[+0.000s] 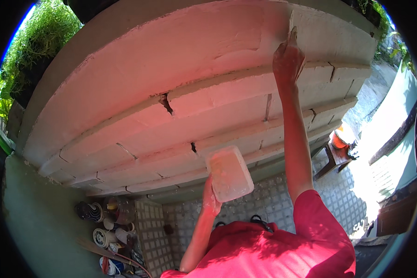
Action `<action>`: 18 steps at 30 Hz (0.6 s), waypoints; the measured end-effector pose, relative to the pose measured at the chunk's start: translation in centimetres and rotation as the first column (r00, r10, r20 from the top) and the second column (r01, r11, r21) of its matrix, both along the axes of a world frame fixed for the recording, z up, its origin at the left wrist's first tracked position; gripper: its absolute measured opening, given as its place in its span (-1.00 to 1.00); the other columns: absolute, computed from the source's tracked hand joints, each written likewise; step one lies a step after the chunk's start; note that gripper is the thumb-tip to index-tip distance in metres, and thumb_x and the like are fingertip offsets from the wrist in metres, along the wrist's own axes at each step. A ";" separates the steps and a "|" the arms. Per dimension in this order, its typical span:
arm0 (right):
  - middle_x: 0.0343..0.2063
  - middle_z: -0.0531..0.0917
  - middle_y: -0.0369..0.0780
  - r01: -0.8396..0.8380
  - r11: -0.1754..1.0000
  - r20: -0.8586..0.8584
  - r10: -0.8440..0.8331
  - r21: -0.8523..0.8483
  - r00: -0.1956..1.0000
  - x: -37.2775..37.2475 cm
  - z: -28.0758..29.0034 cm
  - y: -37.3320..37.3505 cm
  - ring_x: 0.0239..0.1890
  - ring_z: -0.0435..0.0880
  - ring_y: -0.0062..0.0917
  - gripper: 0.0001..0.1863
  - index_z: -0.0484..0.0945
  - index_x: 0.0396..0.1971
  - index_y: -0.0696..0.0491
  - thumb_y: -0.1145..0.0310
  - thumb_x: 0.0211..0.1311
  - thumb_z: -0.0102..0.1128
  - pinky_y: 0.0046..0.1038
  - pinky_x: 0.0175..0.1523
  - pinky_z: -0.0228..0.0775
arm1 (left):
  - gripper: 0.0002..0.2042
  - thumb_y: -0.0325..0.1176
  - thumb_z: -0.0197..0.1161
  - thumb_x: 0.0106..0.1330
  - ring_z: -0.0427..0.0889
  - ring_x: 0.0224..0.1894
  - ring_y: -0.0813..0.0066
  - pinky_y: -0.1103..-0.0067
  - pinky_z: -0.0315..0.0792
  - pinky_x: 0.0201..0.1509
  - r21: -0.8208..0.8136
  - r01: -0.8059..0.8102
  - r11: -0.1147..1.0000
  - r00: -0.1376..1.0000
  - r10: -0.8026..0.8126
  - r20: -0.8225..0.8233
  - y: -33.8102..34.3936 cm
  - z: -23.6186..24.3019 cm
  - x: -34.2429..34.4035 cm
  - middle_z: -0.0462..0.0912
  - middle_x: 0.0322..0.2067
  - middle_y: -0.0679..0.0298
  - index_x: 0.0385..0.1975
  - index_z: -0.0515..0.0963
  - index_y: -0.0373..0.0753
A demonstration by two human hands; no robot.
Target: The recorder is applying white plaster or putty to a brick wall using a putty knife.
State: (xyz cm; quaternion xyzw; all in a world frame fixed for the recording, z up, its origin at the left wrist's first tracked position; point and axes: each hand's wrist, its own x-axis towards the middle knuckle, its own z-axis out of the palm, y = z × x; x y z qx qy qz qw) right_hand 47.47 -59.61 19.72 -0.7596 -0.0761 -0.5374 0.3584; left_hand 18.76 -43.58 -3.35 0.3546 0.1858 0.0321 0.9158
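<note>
My right hand is raised to the top of the pale stepped masonry, gripping a scraper held to its upper band, beside a patch of smoothed coating; the blade's outline is hard to make out. My left hand holds a shallow rectangular plastic container by its left side, lower down in front of the block courses. The container has whitish smears on it. Dark cracks and broken gaps run through the joints of the blocks below my right hand.
Buckets and tins with long sticks stand at the lower left by a green wall. Plants fill the upper left. An orange bucket sits on a wooden stool at the right. Tiled floor lies below.
</note>
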 end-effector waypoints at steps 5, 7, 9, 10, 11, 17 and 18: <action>-0.60 0.57 0.05 0.061 0.997 0.009 -0.060 -0.049 0.998 2.4 -0.6 0.7 -0.49 0.60 -0.06 -0.69 0.47 -0.10 0.21 0.48 0.13 0.00 -0.14 -0.41 0.43 | -0.49 0.03 -0.09 0.39 0.44 0.12 0.41 0.41 0.34 0.20 -0.003 -0.048 0.999 0.996 0.048 -0.077 0.6 -0.1 0.0 0.45 0.09 0.31 0.20 0.28 -0.18; -0.60 0.57 0.06 0.062 0.996 -0.040 -0.065 -0.060 0.997 2.2 0.0 1.3 -0.48 0.61 -0.06 -0.70 0.47 -0.13 0.23 0.48 0.11 0.01 -0.12 -0.40 0.43 | -0.51 -0.01 -0.10 0.40 0.45 0.11 0.40 0.41 0.36 0.19 -0.022 -0.053 0.998 0.996 0.051 -0.070 0.6 0.1 0.2 0.46 0.08 0.31 0.19 0.28 -0.18; -0.58 0.57 0.08 0.009 1.000 -0.099 -0.010 -0.005 0.995 1.2 0.3 2.3 -0.46 0.61 -0.05 -0.66 0.46 -0.09 0.24 0.50 0.08 0.03 -0.12 -0.36 0.44 | -0.54 -0.04 -0.10 0.41 0.47 0.09 0.39 0.40 0.37 0.18 -0.039 -0.051 0.998 0.997 0.048 -0.065 0.7 0.2 0.5 0.47 0.07 0.31 0.19 0.29 -0.17; -0.57 0.57 0.08 -0.023 0.997 -0.044 0.020 -0.074 0.999 0.7 0.0 2.8 -0.46 0.61 -0.05 -0.65 0.45 -0.08 0.24 0.51 0.08 0.03 -0.13 -0.35 0.44 | -0.54 -0.04 -0.10 0.41 0.47 0.09 0.39 0.40 0.38 0.18 -0.027 -0.058 0.998 0.997 0.057 -0.052 0.6 0.2 1.1 0.47 0.06 0.31 0.19 0.29 -0.17; -0.57 0.57 0.07 -0.047 0.988 0.004 0.048 -0.144 0.999 0.2 -0.7 3.5 -0.46 0.61 -0.05 -0.64 0.44 -0.06 0.23 0.51 0.08 0.02 -0.14 -0.34 0.45 | -0.54 -0.04 -0.10 0.41 0.47 0.09 0.39 0.39 0.38 0.17 -0.014 -0.061 0.998 0.997 0.060 -0.043 0.5 0.2 1.5 0.48 0.06 0.32 0.19 0.29 -0.16; -0.59 0.50 0.10 -0.378 0.925 -0.033 0.377 -0.044 0.926 -4.1 -1.1 2.9 -0.52 0.56 -0.05 -0.52 0.34 0.12 0.20 0.47 0.13 -0.03 -0.15 -0.38 0.38 | -0.55 -0.04 -0.10 0.41 0.46 0.10 0.39 0.39 0.39 0.16 -0.042 0.004 0.999 1.000 -0.003 0.022 0.3 -0.2 2.6 0.47 0.07 0.32 0.19 0.29 -0.15; -0.65 0.49 0.07 -0.354 0.935 0.003 0.354 -0.014 0.935 -4.3 -1.3 2.0 -0.55 0.56 -0.05 -0.68 0.39 -0.10 0.24 0.47 0.13 -0.03 -0.15 -0.42 0.36 | -0.55 -0.04 -0.10 0.41 0.46 0.10 0.39 0.39 0.39 0.16 -0.037 -0.005 0.999 1.000 0.006 0.025 0.4 -0.1 2.4 0.47 0.07 0.32 0.19 0.29 -0.15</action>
